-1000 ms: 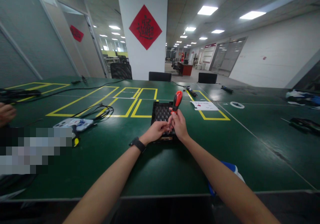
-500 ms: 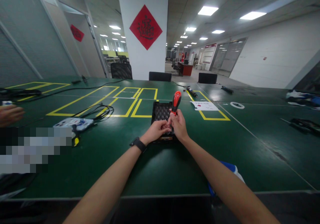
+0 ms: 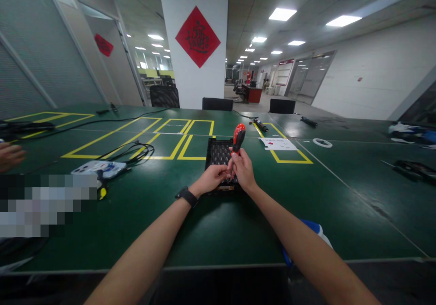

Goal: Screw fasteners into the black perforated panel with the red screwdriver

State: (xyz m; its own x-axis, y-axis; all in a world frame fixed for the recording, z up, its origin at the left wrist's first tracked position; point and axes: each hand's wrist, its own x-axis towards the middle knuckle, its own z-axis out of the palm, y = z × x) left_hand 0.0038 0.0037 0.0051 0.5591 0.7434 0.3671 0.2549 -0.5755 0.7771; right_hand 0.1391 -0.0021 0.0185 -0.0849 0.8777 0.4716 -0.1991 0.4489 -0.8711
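Green tabletop (image 3: 218, 241), marked out in yellow tape (image 3: 111, 137), spreads before you in an office. At far left another person's hand (image 3: 11, 156) shows; next come a pale flat object (image 3: 98, 169) and some looped black cable (image 3: 145, 149). Your left hand (image 3: 214, 177), a black band (image 3: 188, 197) on its wrist, reaches over the black box (image 3: 218, 140), thumb and fingers drawn close together; I cannot tell whether they pinch anything. Just beside them is the screwdriver (image 3: 239, 137), over the box, its red-and-black handle up and its shaft pointing down into the box, the long axis steep and its top leaning slightly to your right. Your right hand (image 3: 243, 171) has its fingers closed around it below the bulk of the handle, which stands clear above your grip; the shaft runs down between your hands, its tip too small to make out. Farther right lie a white sheet (image 3: 279, 144) and a white ring (image 3: 322, 143). Counted: one screwdriver, one box, one sheet, one ring, three chairs (image 3: 218, 104) beyond the table and two red paper diamonds (image 3: 198, 37).
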